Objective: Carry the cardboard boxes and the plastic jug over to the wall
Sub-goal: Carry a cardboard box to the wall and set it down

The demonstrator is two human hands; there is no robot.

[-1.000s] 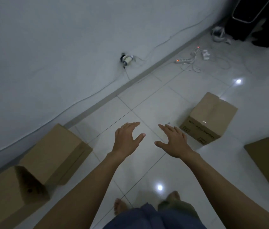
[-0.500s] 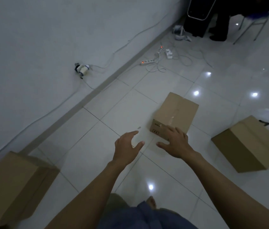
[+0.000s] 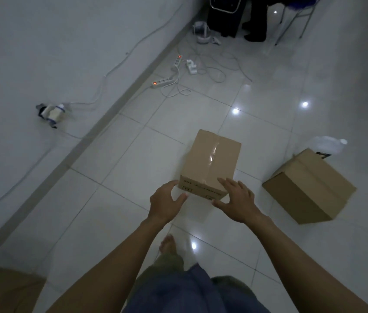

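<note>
Both hands have closed in on the taped box (image 3: 211,163), fingers (image 3: 228,184) spread.

Both arms outstretched — left hand (image 3: 166,203) and right hand (image 3: 237,199) spread wide, palms down.

Both hands (image 3: 203,201) now at nearer box (image 3: 211,164)

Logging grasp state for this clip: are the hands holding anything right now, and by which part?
Nothing is clearly held. Both the left hand and right hand are open at the near corners of the taped cardboard box, which sits on the floor.
</note>
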